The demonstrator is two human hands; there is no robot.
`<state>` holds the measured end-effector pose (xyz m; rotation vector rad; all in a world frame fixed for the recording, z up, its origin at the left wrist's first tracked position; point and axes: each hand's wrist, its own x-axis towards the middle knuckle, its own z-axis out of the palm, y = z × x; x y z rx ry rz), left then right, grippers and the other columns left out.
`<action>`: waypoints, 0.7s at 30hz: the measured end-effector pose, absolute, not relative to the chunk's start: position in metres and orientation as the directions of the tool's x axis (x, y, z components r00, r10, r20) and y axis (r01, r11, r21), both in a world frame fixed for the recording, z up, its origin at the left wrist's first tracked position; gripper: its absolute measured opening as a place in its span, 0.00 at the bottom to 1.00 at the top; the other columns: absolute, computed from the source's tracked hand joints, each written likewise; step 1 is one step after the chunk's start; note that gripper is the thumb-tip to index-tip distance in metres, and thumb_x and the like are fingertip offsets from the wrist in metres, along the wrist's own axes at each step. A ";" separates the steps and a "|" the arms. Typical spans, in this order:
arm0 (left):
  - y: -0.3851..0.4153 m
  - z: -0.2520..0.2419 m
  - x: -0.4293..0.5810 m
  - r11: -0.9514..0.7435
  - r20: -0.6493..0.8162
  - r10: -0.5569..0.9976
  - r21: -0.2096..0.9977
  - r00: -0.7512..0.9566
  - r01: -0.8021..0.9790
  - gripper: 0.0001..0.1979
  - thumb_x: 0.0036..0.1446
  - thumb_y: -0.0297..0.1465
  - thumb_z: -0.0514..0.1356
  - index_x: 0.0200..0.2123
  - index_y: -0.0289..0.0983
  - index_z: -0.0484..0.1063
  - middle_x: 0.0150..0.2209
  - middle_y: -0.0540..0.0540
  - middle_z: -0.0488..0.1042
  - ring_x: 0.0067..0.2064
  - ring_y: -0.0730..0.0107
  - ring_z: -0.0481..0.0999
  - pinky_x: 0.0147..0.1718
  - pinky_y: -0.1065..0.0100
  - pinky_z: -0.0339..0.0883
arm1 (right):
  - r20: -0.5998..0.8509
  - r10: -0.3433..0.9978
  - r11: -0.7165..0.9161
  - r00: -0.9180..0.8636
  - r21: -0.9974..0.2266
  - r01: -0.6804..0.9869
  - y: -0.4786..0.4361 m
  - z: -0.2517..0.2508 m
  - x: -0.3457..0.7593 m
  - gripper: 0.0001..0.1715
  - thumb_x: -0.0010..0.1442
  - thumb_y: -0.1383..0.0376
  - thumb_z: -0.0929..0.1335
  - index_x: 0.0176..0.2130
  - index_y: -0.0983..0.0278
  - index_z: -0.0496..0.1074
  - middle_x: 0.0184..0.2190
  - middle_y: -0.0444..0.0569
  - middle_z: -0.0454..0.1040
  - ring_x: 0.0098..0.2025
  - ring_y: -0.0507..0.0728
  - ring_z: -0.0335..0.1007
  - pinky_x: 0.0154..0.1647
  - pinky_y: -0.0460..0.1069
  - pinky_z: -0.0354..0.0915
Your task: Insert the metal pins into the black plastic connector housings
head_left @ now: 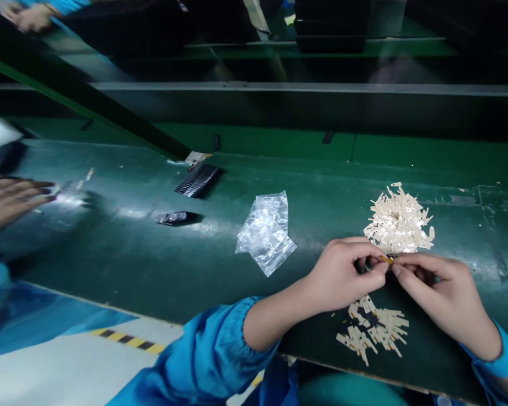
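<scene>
My left hand point(347, 270) and my right hand point(438, 293) meet over the green belt point(152, 248), fingertips pinched together on a tiny yellowish piece point(386, 260). Both hands are closed on it. Just beyond them lies a heap of small cream-coloured flat parts point(399, 221). A smaller scatter of the same parts point(375, 331) lies under my wrists, near the belt's front edge. Blue sleeves cover both forearms.
A crumpled clear plastic bag point(266, 231) lies left of my hands. Farther left are a small black part point(178, 217) and a black ribbed comb-like piece point(197, 180). Another person's hand point(11, 200) works at the far left; a further hand point(34, 17) shows top left.
</scene>
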<state>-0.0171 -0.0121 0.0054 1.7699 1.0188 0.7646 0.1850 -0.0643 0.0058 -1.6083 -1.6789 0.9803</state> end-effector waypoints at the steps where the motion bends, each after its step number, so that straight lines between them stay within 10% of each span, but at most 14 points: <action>1: -0.013 0.004 -0.017 -0.264 0.089 0.872 0.913 0.482 0.310 0.06 0.56 0.28 0.62 0.33 0.37 0.81 0.27 0.50 0.78 0.27 0.75 0.71 0.26 0.73 0.66 | -0.060 0.994 -0.001 -0.091 -0.840 0.543 -0.064 0.006 0.184 0.09 0.64 0.62 0.70 0.36 0.60 0.82 0.25 0.45 0.78 0.24 0.54 0.68 0.26 0.49 0.63; 21: -0.012 0.003 -0.019 -0.501 0.238 0.743 0.818 0.625 0.284 0.07 0.60 0.26 0.59 0.34 0.37 0.78 0.29 0.49 0.79 0.31 0.71 0.77 0.34 0.68 0.73 | -0.256 0.964 -0.221 -0.064 -0.915 0.339 -0.056 0.006 0.185 0.11 0.55 0.62 0.70 0.26 0.61 0.83 0.23 0.48 0.80 0.24 0.57 0.71 0.23 0.49 0.65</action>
